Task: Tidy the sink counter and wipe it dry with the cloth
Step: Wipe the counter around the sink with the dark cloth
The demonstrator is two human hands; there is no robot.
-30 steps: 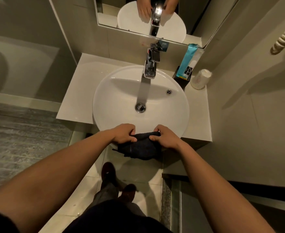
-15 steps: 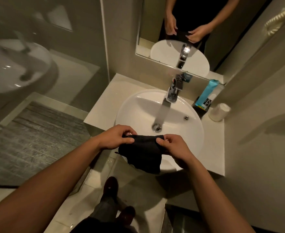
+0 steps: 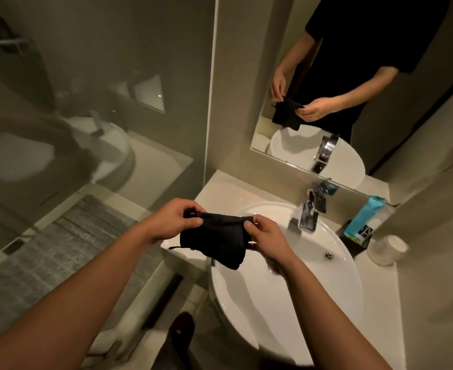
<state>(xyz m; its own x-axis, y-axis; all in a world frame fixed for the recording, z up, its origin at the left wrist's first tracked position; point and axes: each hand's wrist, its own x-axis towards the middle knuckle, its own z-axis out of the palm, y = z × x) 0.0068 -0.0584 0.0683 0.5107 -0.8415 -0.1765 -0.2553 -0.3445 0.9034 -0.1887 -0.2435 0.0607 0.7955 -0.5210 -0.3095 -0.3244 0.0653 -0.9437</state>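
Our left hand [image 3: 173,220] pinches the upper left edge of the dark cloth [image 3: 214,241], and our right hand [image 3: 266,236] grips its upper right edge, thumb over the fold. We hold the cloth in the air between both hands, its lower part hanging above the left rim of the white basin [image 3: 326,263]. Beyond it stands the chrome tap [image 3: 309,216]. On the pale surface [image 3: 377,295] to the right sit a blue tube [image 3: 364,218] in a dark holder and a white cup [image 3: 386,249] near the wall. The mirror [image 3: 353,76] shows both hands on the cloth.
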